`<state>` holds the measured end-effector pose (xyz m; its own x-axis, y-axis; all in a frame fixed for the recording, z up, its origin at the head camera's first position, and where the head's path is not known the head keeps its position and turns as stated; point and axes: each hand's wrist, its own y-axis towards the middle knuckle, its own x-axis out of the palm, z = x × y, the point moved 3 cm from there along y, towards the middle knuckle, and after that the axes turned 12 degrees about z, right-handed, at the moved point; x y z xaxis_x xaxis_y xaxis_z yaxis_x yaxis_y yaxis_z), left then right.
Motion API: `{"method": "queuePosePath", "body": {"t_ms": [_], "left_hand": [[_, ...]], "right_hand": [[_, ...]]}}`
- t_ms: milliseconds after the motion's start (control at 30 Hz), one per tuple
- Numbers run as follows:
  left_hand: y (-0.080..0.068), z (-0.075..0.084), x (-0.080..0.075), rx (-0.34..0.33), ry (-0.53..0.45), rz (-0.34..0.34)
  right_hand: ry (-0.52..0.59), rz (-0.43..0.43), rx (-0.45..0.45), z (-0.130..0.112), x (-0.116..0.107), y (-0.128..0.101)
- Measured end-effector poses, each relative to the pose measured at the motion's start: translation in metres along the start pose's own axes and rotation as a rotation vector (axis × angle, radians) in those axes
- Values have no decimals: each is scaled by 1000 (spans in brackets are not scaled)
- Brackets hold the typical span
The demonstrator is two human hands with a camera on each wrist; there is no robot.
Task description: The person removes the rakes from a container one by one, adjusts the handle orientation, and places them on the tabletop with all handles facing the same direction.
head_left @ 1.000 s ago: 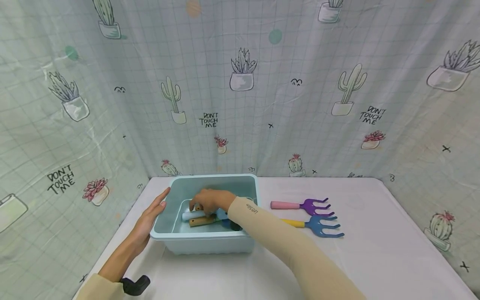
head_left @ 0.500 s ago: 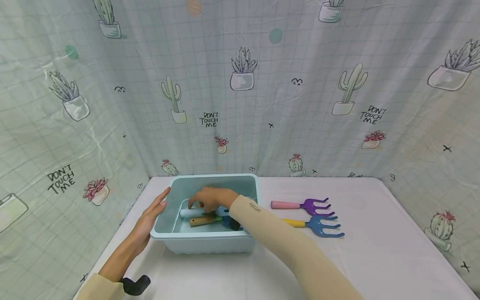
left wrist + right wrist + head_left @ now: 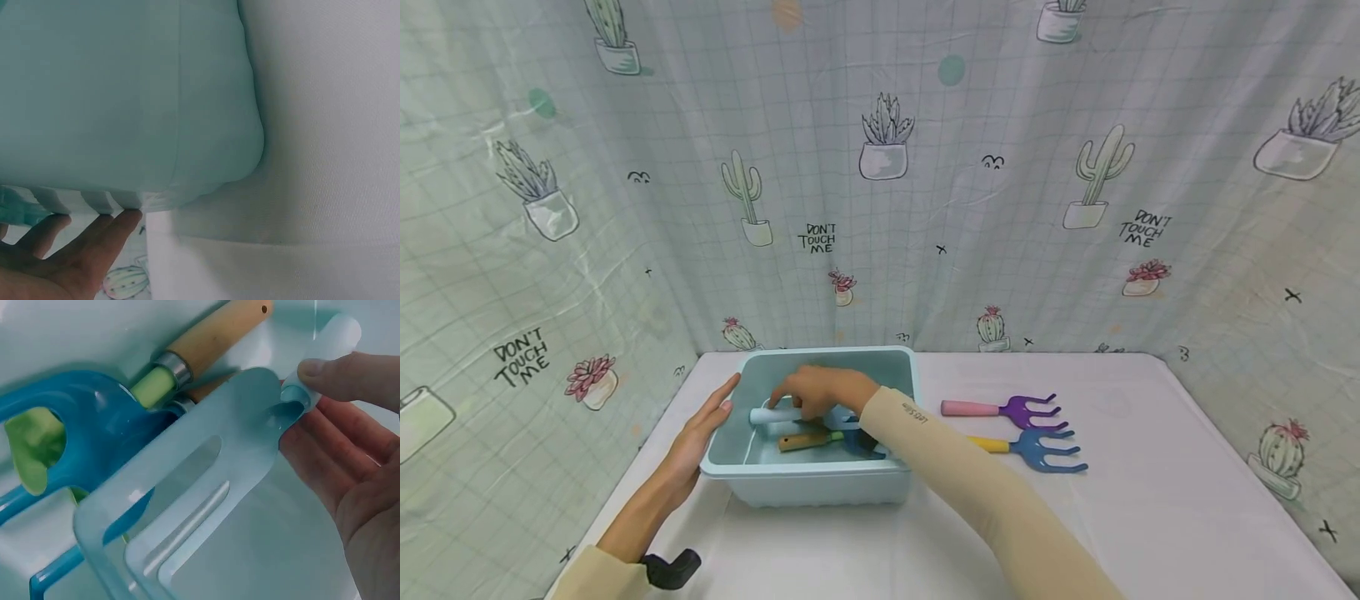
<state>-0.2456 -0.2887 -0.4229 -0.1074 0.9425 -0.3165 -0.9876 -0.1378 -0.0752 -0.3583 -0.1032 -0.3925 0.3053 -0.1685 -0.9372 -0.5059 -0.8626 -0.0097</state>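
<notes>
The white tabletop point(image 3: 1150, 500) carries a light blue plastic tub point(image 3: 820, 487) near its back left, in front of a cactus-print curtain point(image 3: 880, 167).

The left hand point(image 3: 700, 433) lies flat against the tub's outer left wall, fingers straight and holding nothing. This placement appears to brace the tub while the other hand works inside it. The left wrist view confirms fingertips touching the tub's ribbed underside edge.

The right hand point(image 3: 820, 393) is inside the tub, its grip closed on the handle of a pale blue plastic garden spade point(image 3: 187, 506). Thumb and fingers pinch the handle at its neck, evidently to lift it free of the tools beneath.

The spade is translucent pale blue, with a broad flat blade bearing two slots and a rounded tubular handle. It is tilted above a wooden-handled tool point(image 3: 212, 334) with a darker blue and green head, which lies on the tub floor.

Right of the tub, apart from it, lie a purple rake with a pink handle point(image 3: 1003, 410) and a blue rake with a yellow handle point(image 3: 1030, 450).
</notes>
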Motion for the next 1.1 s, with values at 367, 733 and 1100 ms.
{"method": "queuePosePath", "body": {"t_ms": [367, 733, 1100], "left_hand": [[-2, -3, 1, -10, 27, 1], [0, 0, 3, -12, 36, -2], [2, -1, 1, -4, 38, 8]], "right_hand": [[-74, -7, -34, -16, -16, -14], [-156, -13, -49, -26, -50, -39], [-150, 11, -30, -24, -94, -80]]}}
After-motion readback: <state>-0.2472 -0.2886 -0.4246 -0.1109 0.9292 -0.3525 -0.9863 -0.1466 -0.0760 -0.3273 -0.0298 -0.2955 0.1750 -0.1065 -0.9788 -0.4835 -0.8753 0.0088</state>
